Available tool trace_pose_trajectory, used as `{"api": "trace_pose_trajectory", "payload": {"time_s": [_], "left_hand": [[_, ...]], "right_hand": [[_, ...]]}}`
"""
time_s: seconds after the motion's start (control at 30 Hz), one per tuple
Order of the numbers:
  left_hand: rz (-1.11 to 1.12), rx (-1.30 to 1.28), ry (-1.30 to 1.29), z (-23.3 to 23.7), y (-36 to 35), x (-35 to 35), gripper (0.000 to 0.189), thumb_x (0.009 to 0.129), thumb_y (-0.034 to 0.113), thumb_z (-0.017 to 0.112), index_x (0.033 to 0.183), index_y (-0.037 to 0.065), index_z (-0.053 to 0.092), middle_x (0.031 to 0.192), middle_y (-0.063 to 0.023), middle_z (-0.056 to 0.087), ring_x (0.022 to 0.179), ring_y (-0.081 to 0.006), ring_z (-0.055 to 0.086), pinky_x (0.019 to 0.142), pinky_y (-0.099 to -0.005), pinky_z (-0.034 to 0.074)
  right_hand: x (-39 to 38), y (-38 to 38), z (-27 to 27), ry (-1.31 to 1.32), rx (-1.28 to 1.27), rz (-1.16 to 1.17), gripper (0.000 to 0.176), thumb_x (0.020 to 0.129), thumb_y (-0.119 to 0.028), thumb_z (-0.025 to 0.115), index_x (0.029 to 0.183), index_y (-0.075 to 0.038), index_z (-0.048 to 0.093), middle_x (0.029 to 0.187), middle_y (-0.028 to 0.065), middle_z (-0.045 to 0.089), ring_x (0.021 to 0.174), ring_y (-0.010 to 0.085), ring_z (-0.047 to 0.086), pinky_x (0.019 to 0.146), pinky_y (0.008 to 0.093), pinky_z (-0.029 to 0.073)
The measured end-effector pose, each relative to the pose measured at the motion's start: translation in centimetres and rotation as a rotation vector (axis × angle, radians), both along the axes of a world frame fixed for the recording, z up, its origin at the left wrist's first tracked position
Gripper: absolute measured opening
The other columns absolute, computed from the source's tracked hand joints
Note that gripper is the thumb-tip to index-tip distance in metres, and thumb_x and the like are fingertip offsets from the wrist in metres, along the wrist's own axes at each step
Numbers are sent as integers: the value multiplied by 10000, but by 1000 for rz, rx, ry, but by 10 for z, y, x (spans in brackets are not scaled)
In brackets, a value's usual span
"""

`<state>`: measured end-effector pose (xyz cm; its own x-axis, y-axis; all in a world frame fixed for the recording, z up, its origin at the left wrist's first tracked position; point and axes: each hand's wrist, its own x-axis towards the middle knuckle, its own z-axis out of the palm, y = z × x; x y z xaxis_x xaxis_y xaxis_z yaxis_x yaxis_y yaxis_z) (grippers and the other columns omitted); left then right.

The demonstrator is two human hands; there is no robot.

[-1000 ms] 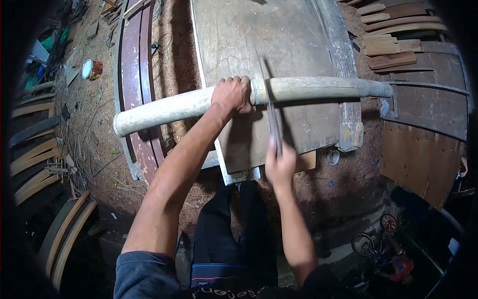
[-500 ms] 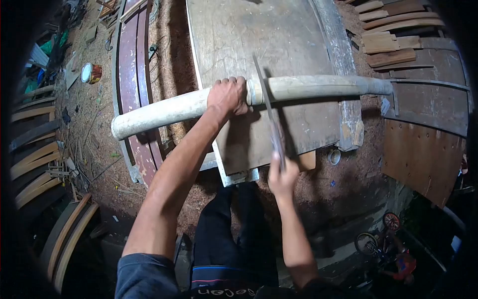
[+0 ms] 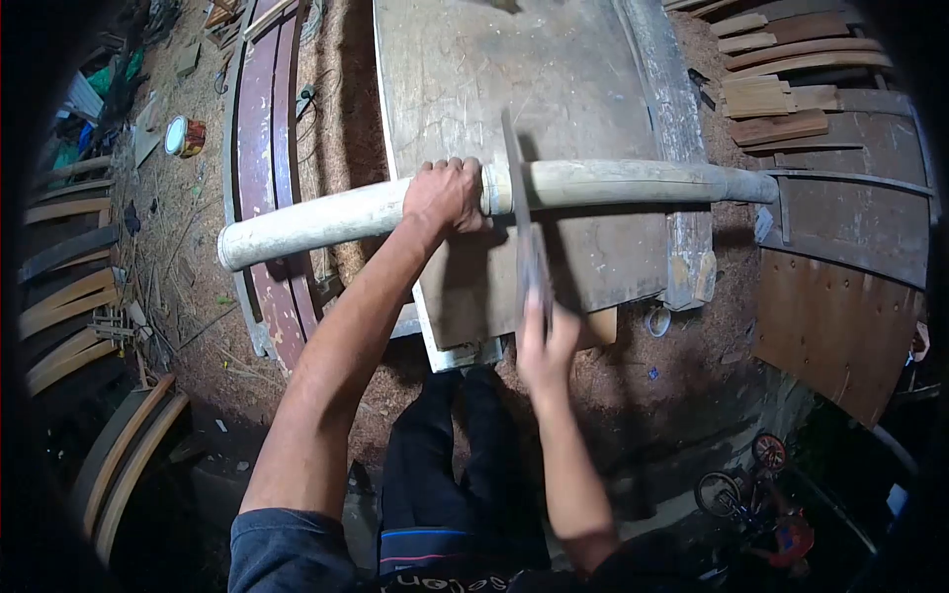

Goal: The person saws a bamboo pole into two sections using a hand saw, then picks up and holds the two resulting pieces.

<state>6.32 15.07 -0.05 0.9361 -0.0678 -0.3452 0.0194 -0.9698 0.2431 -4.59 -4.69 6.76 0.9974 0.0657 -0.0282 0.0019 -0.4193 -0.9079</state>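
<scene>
Worn plywood board (image 3: 514, 69); littered ground (image 3: 188, 267). Left hand (image 3: 442, 196) clasping pale pole (image 3: 316, 222); right hand (image 3: 549, 351) gripping saw (image 3: 530, 259).

We're in a woodworking workshop: worktop (image 3: 563, 84) at twelve o'clock, stacked boards (image 3: 757, 97) at two, curved slats (image 3: 87, 290) at nine, shavings (image 3: 336, 138) underfoot!

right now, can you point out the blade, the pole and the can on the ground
Blade (image 3: 519, 194): head view, about halfway along its length.
Pole (image 3: 615, 184): head view, on its long stretch toward the picture's right.
Can (image 3: 193, 136): head view, on its reddish side.
</scene>
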Motion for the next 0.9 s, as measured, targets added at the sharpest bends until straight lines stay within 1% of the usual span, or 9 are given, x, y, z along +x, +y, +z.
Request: {"api": "trace_pose_trajectory", "payload": {"time_s": [0.1, 0.2, 0.27, 0.4, 0.6, 0.67, 0.73, 0.87, 0.9], "left_hand": [[-7, 23, -68, 2, 1, 0, 771, 608, 553, 814, 1086, 21, 527, 1028, -163, 653, 993, -312, 652, 871, -415, 498], [-18, 35, -88, -7, -4, -12, 796, 591, 569, 812, 1091, 26, 513, 1034, -161, 647, 1001, -321, 646, 876, -421, 493], [-7, 31, -45, -6, 0, -3, 767, 598, 573, 799, 1070, 43, 507, 1023, -163, 645, 997, -344, 640, 872, -442, 495], [0, 65, -103, -15, -3, -7, 782, 596, 578, 794, 1083, 37, 508, 1028, -170, 647, 998, -354, 641, 872, -438, 495], [7, 60, -72, -2, -4, -7, 804, 587, 567, 805, 1106, 33, 503, 1015, -174, 653, 994, -351, 645, 888, -437, 484], [12, 47, -91, 0, -5, -6, 772, 599, 559, 803, 1094, 48, 506, 1005, -169, 654, 986, -342, 650, 870, -437, 489], [22, 62, -133, -4, -6, -9, 730, 613, 543, 797, 1079, 58, 512, 992, -163, 654, 976, -337, 653, 860, -437, 491], [39, 69, 16, 3, -5, -2, 785, 607, 581, 805, 1106, 49, 513, 1069, -154, 650, 1018, -312, 645, 902, -432, 475], [35, 79, 12, 2, -6, -2, 768, 612, 576, 804, 1096, 49, 525, 1066, -159, 653, 1017, -311, 646, 896, -430, 477]], "right_hand": [[-30, -15, 26, 119, 144, -12, 342, 988, -168, 471, 1216, 42, 615, 1100, 174, 695, 825, 108, 644, 794, 278, 504], [69, 6, -15, 259, -60, 64, 386, 995, -256, 501, 757, 18, 633, 603, 105, 588, 537, 147, 544, 518, 336, 417], [44, 9, -8, 190, -61, 42, 481, 993, -303, 512, 623, 4, 518, 485, 71, 443, 457, 151, 460, 463, 363, 330], [-43, -17, 26, 192, 113, -94, 360, 977, -240, 554, 756, 27, 653, 551, 96, 525, 507, 132, 514, 488, 323, 378], [41, 10, -5, 258, -23, 58, 453, 988, -331, 523, 724, 23, 623, 526, 66, 513, 495, 134, 502, 484, 339, 393], [-31, -22, 11, 226, 15, 56, 311, 983, -209, 521, 1120, 27, 672, 738, 154, 674, 625, 147, 628, 622, 316, 501], [-34, -22, 28, 135, 73, 15, 313, 986, -205, 513, 1109, 35, 672, 747, 174, 681, 606, 158, 624, 614, 329, 505], [68, 24, -28, 183, 0, 6, 472, 1010, -275, 497, 611, -22, 482, 499, -23, 432, 487, 96, 435, 455, 330, 314], [56, 19, -25, 169, -7, 33, 362, 1000, -287, 506, 809, 9, 589, 607, 81, 552, 548, 157, 533, 517, 341, 393]]}}
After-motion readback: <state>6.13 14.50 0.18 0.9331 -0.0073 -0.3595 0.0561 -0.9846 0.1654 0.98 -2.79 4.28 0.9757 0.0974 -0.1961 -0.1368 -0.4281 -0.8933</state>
